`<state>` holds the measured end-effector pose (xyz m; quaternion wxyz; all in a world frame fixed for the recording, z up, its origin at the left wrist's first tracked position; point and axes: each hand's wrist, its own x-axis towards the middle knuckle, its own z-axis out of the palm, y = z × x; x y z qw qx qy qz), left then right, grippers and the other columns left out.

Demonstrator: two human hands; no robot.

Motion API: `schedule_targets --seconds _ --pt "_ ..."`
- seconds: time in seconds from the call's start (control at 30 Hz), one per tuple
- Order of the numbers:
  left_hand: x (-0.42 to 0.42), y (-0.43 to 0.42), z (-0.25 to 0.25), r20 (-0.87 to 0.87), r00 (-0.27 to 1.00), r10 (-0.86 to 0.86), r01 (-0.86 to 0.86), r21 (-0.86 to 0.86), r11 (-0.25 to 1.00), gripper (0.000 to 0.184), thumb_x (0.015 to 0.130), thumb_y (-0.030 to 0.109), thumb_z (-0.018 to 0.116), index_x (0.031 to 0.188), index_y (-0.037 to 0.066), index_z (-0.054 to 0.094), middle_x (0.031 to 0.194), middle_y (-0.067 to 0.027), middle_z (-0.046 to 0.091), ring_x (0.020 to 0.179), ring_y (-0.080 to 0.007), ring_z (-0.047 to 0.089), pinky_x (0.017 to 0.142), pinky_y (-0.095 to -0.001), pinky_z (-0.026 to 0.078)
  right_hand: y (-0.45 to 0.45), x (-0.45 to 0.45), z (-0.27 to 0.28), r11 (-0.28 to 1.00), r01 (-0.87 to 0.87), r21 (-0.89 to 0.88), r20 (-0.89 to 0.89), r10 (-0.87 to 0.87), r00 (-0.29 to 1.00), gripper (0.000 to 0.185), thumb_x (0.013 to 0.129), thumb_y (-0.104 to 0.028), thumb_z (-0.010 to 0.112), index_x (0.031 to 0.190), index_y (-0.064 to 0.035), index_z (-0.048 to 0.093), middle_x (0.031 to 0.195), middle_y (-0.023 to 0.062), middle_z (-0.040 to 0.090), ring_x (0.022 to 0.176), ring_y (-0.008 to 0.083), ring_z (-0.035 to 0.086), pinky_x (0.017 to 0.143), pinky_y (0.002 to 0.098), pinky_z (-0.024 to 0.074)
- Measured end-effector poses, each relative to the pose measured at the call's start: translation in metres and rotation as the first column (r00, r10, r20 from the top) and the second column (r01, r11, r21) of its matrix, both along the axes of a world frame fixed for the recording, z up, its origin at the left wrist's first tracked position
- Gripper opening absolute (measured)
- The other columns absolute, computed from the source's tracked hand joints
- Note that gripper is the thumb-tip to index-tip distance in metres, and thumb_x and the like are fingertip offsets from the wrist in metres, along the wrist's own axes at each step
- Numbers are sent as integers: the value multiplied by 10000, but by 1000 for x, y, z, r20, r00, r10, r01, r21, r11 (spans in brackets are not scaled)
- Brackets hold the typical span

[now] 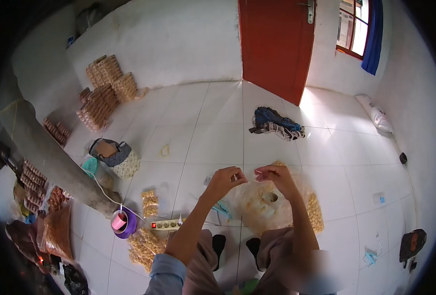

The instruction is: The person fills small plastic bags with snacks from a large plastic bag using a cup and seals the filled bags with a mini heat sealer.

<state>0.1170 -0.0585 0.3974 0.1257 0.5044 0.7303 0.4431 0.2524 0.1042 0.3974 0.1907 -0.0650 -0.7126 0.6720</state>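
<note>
My left hand [226, 180] is raised over the floor with its fingers curled into a pinch. A short gap away, my right hand [277, 178] is closed the same way, its fingertips turned towards the left. Something thin and whitish shows at the fingertips, too small to name. Below the right hand lies a large clear plastic bag [245, 212] with a pale round object [268, 198] on it. Yellowish snack pieces [315, 212] in clear plastic lie along its right side. A crumpled light-blue item [223, 208] rests below my left hand.
A power strip [166, 225] and a purple container [131, 227] with a pink cup [119, 221] stand at left. Nearby are snack packs [150, 203], a bulging bag of snacks [145, 249] and a pillar [55, 152]. Dark cloth [276, 123] lies before the red door [277, 44].
</note>
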Motion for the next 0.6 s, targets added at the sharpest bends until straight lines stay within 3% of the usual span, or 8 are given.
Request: schedule_targets --seconds 0.1,0.2,0.33,0.4,0.43,0.5,0.6 --pt "0 -6 2 31 999 -45 45 -9 999 133 765 173 665 789 46 633 709 -34 612 583 -118 499 577 -261 435 -3 5 3 988 -90 -123 66 99 993 279 798 70 457 1048 80 581 972 151 623 843 208 632 754 285 507" --pt "0 -10 2 50 996 -79 80 -19 997 142 767 187 669 812 56 640 715 -38 617 601 -117 520 580 -259 441 -9 8 12 986 -144 -80 127 153 980 284 800 58 487 1071 79 570 986 147 620 832 216 638 752 284 508" --pt "-9 -20 2 77 994 -81 86 -64 994 146 764 190 683 828 65 644 735 -38 632 624 -98 539 586 -251 449 -2 8 3 989 -143 -43 121 147 982 278 808 32 549 1081 83 563 1005 147 616 802 225 647 751 274 528" --pt "-22 -27 -5 255 963 -84 82 18 996 166 760 190 701 823 50 637 731 -32 641 614 -71 542 558 -234 450 6 13 3 990 -95 -109 116 108 987 305 810 14 563 1103 96 542 1033 160 605 848 240 645 762 280 526" --pt "-26 -30 -4 256 963 -84 82 20 996 166 760 190 701 823 50 637 731 -32 641 614 -71 542 558 -234 450 7 14 4 990 -95 -107 117 108 987 305 810 14 563 1103 96 542 1033 160 605 848 240 645 762 280 526" --pt "-30 -35 -3 306 952 21 -16 -19 1000 123 749 113 712 798 33 633 672 -2 613 611 -55 556 555 -191 447 8 17 5 987 -89 -136 136 107 985 316 818 -9 574 1110 102 532 1055 169 599 872 247 641 769 282 524" --pt "-29 -37 0 322 946 32 -26 -23 999 136 781 135 683 764 12 630 672 -24 628 601 -56 560 553 -195 453 9 16 2 985 -105 -140 93 118 989 315 821 -25 581 1107 98 536 1070 173 595 872 247 641 787 285 523"
